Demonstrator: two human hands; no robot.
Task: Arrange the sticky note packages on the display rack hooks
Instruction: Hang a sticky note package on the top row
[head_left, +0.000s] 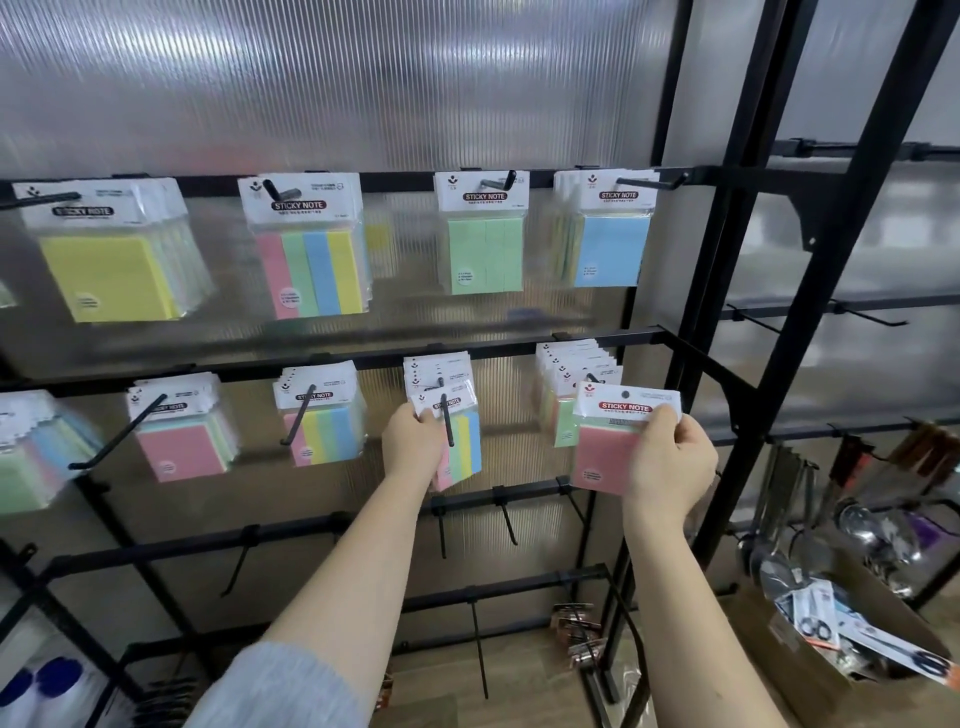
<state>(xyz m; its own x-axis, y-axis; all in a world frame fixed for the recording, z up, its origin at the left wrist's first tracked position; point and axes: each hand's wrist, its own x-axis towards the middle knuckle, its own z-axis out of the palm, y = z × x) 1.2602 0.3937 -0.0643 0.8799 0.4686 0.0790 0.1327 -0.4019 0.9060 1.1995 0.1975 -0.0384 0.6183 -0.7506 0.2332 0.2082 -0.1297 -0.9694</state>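
Our right hand (670, 462) pinches a pink sticky note package (615, 441) just right of the striped package (460, 441), which our left hand (413, 441) grips on its hook (447, 418). To hang it cleanly, we judge, line its hole squarely with the hook tip.

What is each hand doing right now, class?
Left hand: grips the striped sticky note package on its hook.
Right hand: holds the pink sticky note package, off the hooks.
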